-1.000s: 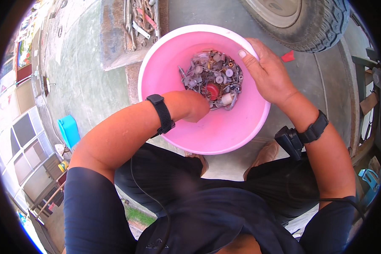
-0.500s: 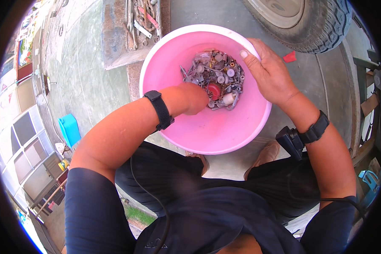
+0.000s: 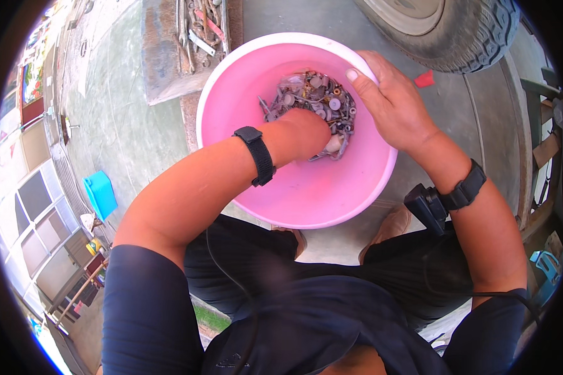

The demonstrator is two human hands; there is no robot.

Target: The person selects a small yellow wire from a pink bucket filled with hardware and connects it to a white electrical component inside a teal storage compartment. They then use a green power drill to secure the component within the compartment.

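A round pink plastic tub (image 3: 319,197) with a pale rim is in front of me, above my feet. In its bottom lies a heap of bolts, nuts, washers and other small metal parts (image 3: 316,87). My left hand (image 3: 303,132) reaches down into this heap; its fingers are hidden below the wrist, so their state does not show. On the right side my right hand (image 3: 391,103) is closed on the tub's rim, its thumb on the inner edge and its fingers outside.
Beyond the tub stands a metal tray (image 3: 159,53) with wrenches and other tools. A vehicle wheel (image 3: 469,34) is at the far right, with a red scrap (image 3: 425,79) on the floor near it. A blue bin (image 3: 100,195) is off to the left.
My left hand has moved right and deeper over the heap, now covering the red round piece seen before. The tub has shifted slightly left; my right hand keeps its hold.
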